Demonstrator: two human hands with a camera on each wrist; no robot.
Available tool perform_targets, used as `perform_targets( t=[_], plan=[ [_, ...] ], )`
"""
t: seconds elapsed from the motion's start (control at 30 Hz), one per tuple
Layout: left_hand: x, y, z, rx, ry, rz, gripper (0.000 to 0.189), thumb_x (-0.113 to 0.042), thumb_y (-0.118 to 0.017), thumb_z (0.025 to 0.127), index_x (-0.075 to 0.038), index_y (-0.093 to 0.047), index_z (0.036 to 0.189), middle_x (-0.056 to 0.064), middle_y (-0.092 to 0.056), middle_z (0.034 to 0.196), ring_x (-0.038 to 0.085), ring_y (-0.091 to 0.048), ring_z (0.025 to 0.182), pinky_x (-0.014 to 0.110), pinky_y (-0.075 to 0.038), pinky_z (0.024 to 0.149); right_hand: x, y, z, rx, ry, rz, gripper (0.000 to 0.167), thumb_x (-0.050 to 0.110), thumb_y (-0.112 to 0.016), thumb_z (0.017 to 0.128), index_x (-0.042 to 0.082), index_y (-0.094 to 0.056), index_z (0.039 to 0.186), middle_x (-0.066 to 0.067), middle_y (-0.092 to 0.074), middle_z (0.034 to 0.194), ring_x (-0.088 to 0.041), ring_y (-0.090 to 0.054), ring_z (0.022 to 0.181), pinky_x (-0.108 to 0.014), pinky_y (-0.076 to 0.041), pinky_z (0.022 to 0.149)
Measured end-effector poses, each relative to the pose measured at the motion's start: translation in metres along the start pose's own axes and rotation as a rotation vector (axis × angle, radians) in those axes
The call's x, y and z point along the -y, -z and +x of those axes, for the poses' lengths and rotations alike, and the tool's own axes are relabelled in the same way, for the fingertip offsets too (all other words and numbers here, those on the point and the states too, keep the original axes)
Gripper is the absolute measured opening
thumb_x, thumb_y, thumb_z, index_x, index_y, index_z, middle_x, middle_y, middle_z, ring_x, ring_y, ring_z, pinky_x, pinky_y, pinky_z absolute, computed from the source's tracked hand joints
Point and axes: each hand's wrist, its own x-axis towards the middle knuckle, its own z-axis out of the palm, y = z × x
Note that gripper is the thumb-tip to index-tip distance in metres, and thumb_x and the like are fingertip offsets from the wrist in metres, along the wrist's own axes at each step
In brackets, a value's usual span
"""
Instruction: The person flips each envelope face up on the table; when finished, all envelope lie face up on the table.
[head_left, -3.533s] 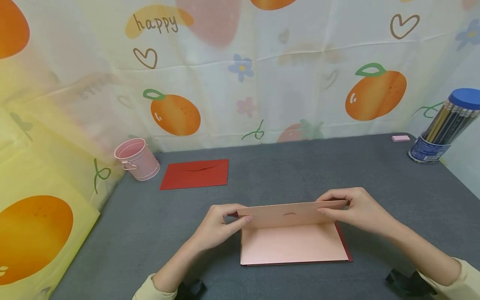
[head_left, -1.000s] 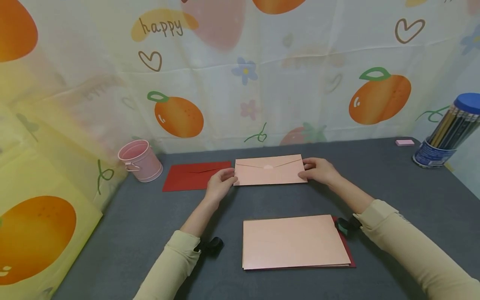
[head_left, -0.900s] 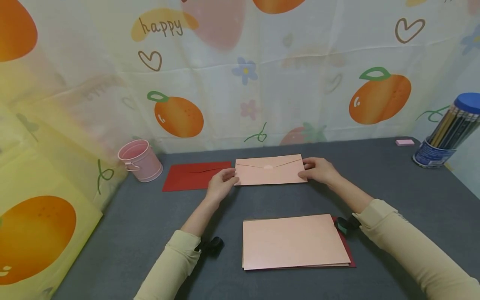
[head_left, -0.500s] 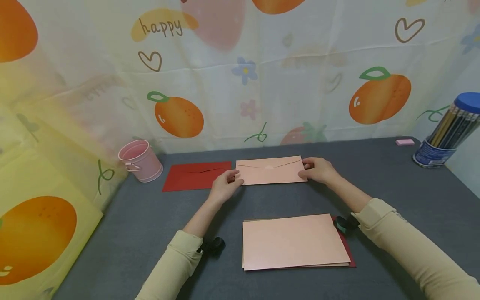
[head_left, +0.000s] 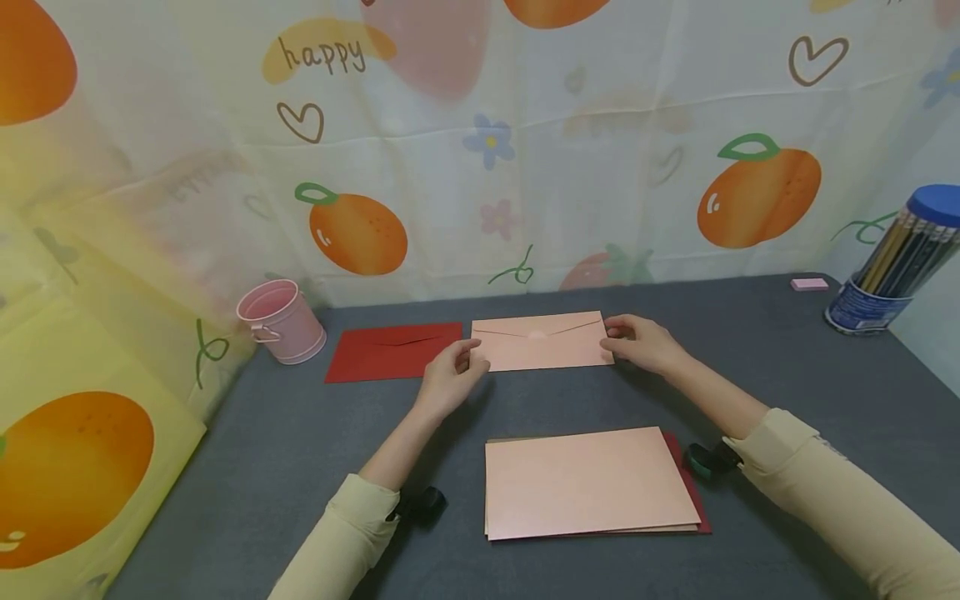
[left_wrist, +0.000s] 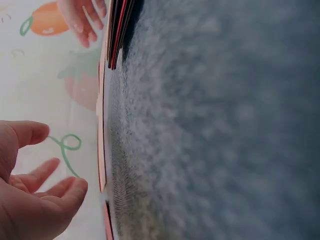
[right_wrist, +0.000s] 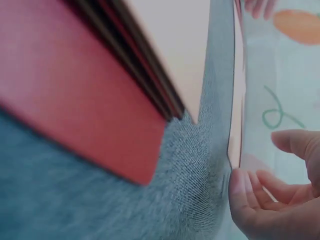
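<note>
A pale pink envelope (head_left: 540,352) lies flat at the back of the table, its flap folded down. My left hand (head_left: 448,379) is at its near left corner, the fingertips overlapping that corner in the head view. In the left wrist view the left hand's thumb and fingers stand apart with nothing between them. At the envelope's right end is my right hand (head_left: 643,343); the right wrist view shows its fingers loosely bent, one fingertip right at the envelope's corner, thumb spread away. Nearer lies a stack of larger pink sheets or envelopes (head_left: 588,483) with dark red edges below.
A red envelope (head_left: 375,358) lies just left of the pink one. Beyond it, by the left wall cloth, stands a small pink bucket (head_left: 281,325). A blue-lidded tub of pencils (head_left: 870,304) and a pink eraser (head_left: 810,285) are at the far right.
At first both hands held a folded-up pink flap over the stack; a pink envelope now lies at the back beside the red one. Lately the left hand shifted slightly right and both hands loosened.
</note>
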Motion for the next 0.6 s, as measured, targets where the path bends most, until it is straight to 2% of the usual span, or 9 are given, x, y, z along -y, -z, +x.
perform_targets(
  t=[0.2, 0.33, 0.47, 0.6],
  plan=[
    [-0.009, 0.003, -0.019, 0.018, -0.149, -0.067, 0.044, -0.018, -0.067, 0.093, -0.006, -0.057, 0.134, 0.012, -0.057, 0.134, 0.030, -0.054, 0.124, 0.046, -0.045, 0.099, 0.004, 0.002, -0.026, -0.033, 0.109, -0.045, 0.055, 0.030, -0.057, 0.099, 0.001, -0.042, 0.144, -0.021, -0.047, 0.139, -0.037, -0.048, 0.124, -0.054, -0.045, 0.094],
    [-0.015, 0.002, -0.034, 0.062, -0.244, -0.071, 0.044, -0.016, -0.068, 0.092, -0.008, -0.057, 0.135, 0.010, -0.057, 0.135, 0.026, -0.054, 0.124, 0.046, -0.046, 0.099, 0.003, 0.000, -0.042, -0.040, 0.167, -0.057, 0.055, 0.032, -0.058, 0.099, 0.005, -0.044, 0.144, -0.017, -0.045, 0.142, -0.036, -0.046, 0.127, -0.053, -0.044, 0.098],
    [-0.021, 0.000, -0.049, 0.161, -0.297, -0.025, 0.049, -0.021, -0.068, 0.093, -0.013, -0.054, 0.139, 0.003, -0.055, 0.139, 0.019, -0.051, 0.128, 0.043, -0.043, 0.103, -0.001, -0.004, -0.058, -0.022, 0.243, -0.077, 0.052, 0.032, -0.059, 0.098, 0.007, -0.047, 0.142, -0.015, -0.048, 0.139, -0.036, -0.049, 0.125, -0.052, -0.046, 0.097],
    [-0.023, -0.001, -0.062, 0.323, -0.355, 0.084, 0.058, -0.032, -0.068, 0.093, -0.019, -0.046, 0.145, -0.004, -0.048, 0.145, 0.012, -0.043, 0.133, 0.040, -0.039, 0.106, -0.006, -0.005, -0.077, 0.024, 0.357, -0.155, 0.048, 0.031, -0.062, 0.097, 0.008, -0.053, 0.138, -0.012, -0.052, 0.137, -0.036, -0.050, 0.124, -0.055, -0.046, 0.094]
  ],
)
